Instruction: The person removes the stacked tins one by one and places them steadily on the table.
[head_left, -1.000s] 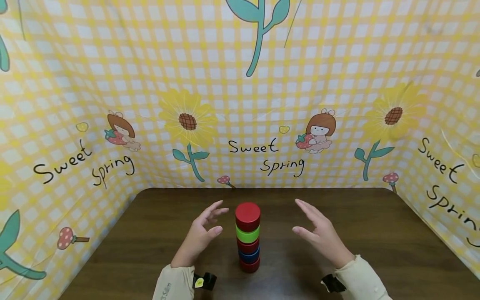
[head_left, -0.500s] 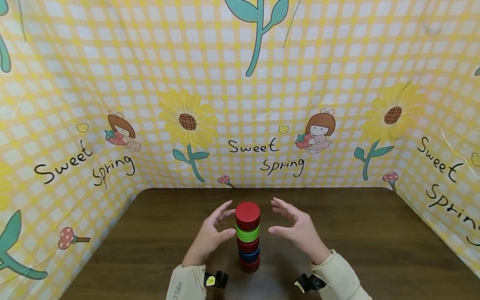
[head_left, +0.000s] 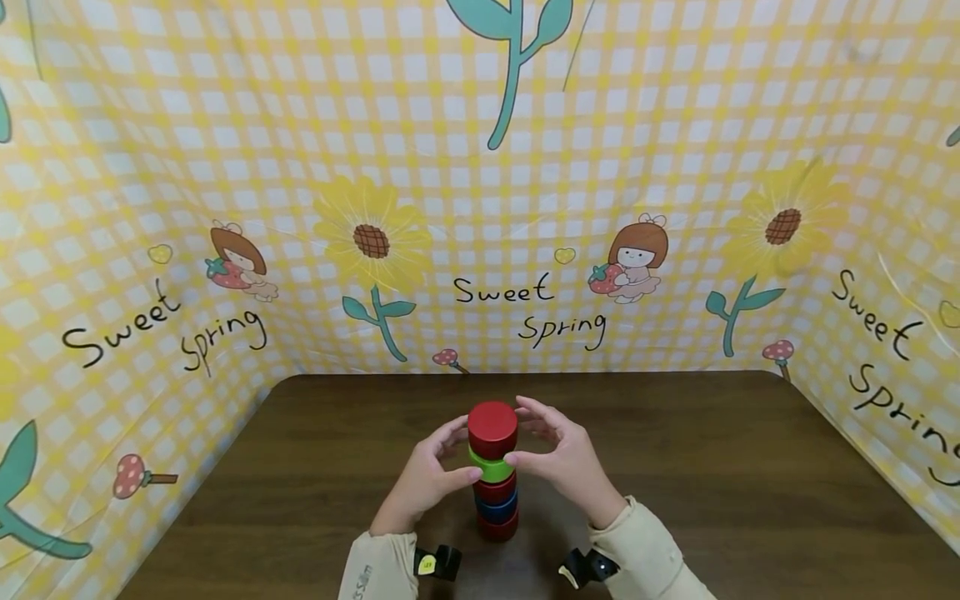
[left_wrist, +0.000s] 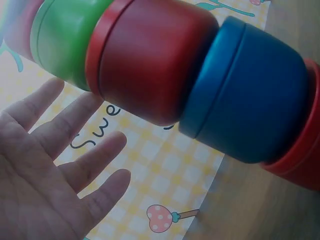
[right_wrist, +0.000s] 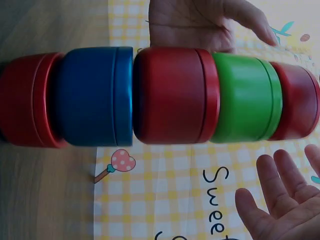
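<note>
Five-canister stack (head_left: pixel 492 472) stands upright — left hand (head_left: pixel 424 482) and right hand (head_left: pixel 572 464) flanking its top, fingers loosely spread, gripping nothing.

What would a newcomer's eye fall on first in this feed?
The stack of five red, blue and green containers, upright on the dark table, stands out first. Next come the left hand and right hand, on either side of its upper part. Behind hangs a yellow-checked cloth printed with sunflowers.
</note>
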